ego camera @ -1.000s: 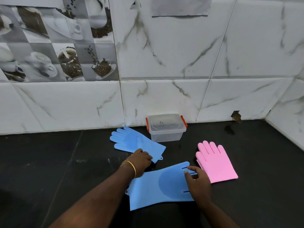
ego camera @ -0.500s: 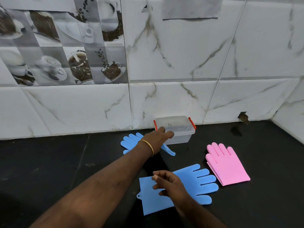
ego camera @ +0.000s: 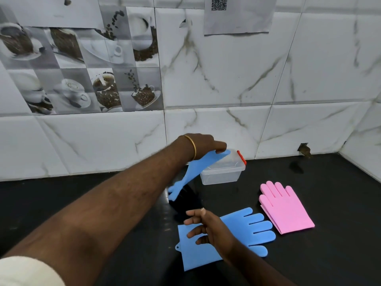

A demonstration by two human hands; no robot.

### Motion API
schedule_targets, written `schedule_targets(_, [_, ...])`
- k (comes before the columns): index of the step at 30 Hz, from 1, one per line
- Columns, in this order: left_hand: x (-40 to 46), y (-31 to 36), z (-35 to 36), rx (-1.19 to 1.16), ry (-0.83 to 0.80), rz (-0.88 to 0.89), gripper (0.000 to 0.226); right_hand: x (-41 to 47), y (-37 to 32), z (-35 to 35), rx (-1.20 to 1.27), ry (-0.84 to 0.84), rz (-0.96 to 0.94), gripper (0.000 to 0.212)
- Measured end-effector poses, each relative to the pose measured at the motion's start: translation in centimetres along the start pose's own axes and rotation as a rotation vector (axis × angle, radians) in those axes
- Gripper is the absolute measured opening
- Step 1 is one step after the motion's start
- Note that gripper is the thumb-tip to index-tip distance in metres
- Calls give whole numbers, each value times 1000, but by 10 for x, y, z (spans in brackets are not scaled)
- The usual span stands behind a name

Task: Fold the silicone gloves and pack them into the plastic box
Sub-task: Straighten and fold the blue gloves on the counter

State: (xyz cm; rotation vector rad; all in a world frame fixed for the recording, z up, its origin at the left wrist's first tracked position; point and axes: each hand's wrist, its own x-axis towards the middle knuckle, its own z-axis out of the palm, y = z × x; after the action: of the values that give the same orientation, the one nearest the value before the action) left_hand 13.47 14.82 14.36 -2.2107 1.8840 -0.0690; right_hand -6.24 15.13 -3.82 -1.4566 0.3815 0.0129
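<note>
My left hand (ego camera: 203, 144) grips the cuff end of a blue silicone glove (ego camera: 195, 169) and holds it up over the clear plastic box (ego camera: 223, 173), which has red clips and stands by the wall. The glove's fingers hang down to the left of the box. A second blue glove (ego camera: 243, 230) lies flat on the black counter, fingers pointing right. My right hand (ego camera: 208, 227) hovers over its cuff half with loosely curled fingers and holds nothing. A pair of pink gloves (ego camera: 285, 207) lies stacked to the right.
The black counter (ego camera: 103, 203) meets a white marble-tiled wall (ego camera: 226, 79) at the back and right. A small hole (ego camera: 304, 149) shows in the wall's base at right. A paper sheet with a QR code (ego camera: 237, 15) hangs on the wall.
My left hand has lifted the far blue glove off the counter up to the box. My right hand came off the near blue glove, which now lies unfolded.
</note>
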Motion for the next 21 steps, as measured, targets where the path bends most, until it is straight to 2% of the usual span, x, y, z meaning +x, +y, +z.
schedule_targets(3, [-7, 2, -30, -10, 68, -74, 49, -4, -15, -2, -14, -15, -26, 61])
schedule_targets(8, [3, 13, -41, -105, -31, -240, 30, 0, -22, 5, -2, -16, -58, 62])
schedule_targets(12, [9, 28, -57, -303, 81, -362, 13, 0, -39, 10, -88, -72, -103, 68])
schedule_targets(17, [10, 52, -80, -504, 250, -486, 25, 10, -83, 5, -43, -81, -198, 75])
schedule_targets(21, [10, 67, -100, -618, 396, -546, 22, 25, -135, -14, -48, -10, -306, 73])
